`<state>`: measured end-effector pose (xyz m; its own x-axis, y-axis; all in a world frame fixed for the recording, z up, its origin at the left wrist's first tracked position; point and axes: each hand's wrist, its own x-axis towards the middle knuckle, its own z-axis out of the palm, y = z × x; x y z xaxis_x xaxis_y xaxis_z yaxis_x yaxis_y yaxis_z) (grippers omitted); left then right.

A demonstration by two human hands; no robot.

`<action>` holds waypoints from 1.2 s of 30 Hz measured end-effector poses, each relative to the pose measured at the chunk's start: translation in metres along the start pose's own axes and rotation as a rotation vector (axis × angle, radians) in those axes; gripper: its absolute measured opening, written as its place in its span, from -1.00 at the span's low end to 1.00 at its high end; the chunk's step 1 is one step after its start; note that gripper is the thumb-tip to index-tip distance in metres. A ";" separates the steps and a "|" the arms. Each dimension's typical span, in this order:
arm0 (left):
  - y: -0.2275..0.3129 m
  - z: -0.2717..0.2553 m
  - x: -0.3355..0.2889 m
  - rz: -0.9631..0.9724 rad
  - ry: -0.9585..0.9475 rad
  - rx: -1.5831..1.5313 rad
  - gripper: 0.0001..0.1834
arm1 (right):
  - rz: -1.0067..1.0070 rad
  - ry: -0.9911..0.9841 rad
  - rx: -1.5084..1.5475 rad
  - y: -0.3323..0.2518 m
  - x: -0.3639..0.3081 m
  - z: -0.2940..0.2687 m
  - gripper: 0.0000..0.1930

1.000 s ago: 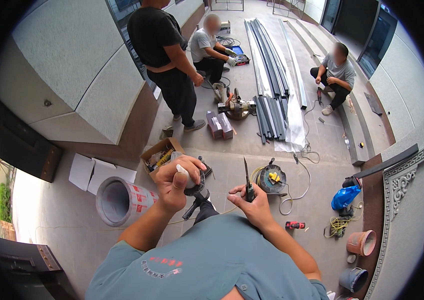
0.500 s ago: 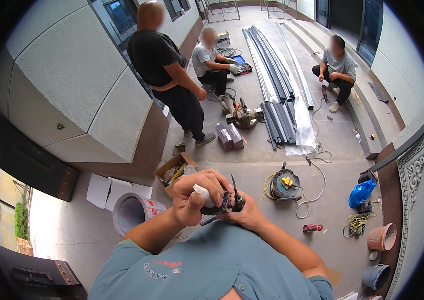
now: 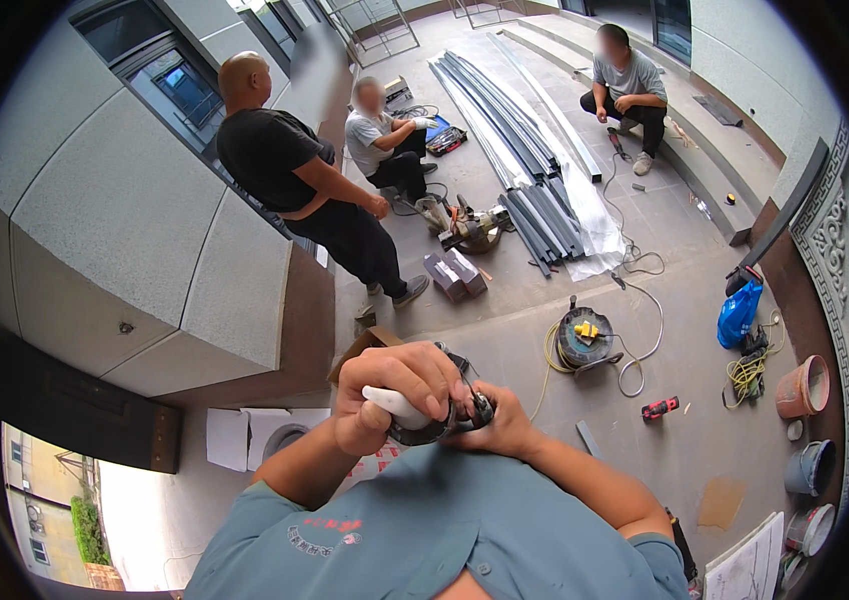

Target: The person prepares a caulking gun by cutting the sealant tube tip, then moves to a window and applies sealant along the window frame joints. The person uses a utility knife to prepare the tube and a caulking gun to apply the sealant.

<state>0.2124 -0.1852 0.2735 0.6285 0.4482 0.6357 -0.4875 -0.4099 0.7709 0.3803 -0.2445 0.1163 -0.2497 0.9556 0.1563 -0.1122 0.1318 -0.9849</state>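
Observation:
In front of my chest my two hands are close together. My left hand (image 3: 379, 385) is closed around a dark rounded thing (image 3: 424, 432) with a white, finger-thick piece (image 3: 391, 402) sticking out beside the thumb; its kind is unclear. My right hand (image 3: 504, 425) is closed on a small dark tool (image 3: 481, 408), partly hidden by the fingers. The tool and the rounded thing meet between my fingertips, where thin dark strands show. I cannot make out whether they are joined.
A cable reel (image 3: 584, 338) lies ahead, with a red power tool (image 3: 660, 408) to its right. Dark metal profiles (image 3: 544, 225) lie beyond. One person (image 3: 279, 165) stands at left; two others sit or crouch farther off. Buckets (image 3: 802, 388) line the right wall.
My view has turned, shifting the courtyard around me. The thin pointed piece that stood up between my hands now shows less clearly. Both hands keep their hold.

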 end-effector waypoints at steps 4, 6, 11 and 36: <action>0.002 -0.023 -0.018 -0.060 -0.126 -0.127 -0.40 | -0.006 0.028 0.075 -0.001 0.000 0.026 -0.42; 0.006 -0.033 -0.031 -0.116 -0.083 -0.158 -0.42 | 0.065 0.027 0.096 0.001 -0.003 0.043 -0.48; 0.002 -0.044 -0.073 -0.225 -0.141 -0.339 -0.42 | 0.112 0.096 0.107 0.007 -0.024 0.080 -0.49; -0.074 0.150 -0.037 -0.108 0.151 -0.034 -0.52 | 0.634 1.842 0.076 0.161 -0.486 0.010 -0.67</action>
<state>0.3162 -0.2909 0.1876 0.5815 0.6029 0.5462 -0.4445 -0.3268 0.8340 0.4737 -0.6905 -0.1178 0.8799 -0.0781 -0.4687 -0.4725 -0.2490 -0.8455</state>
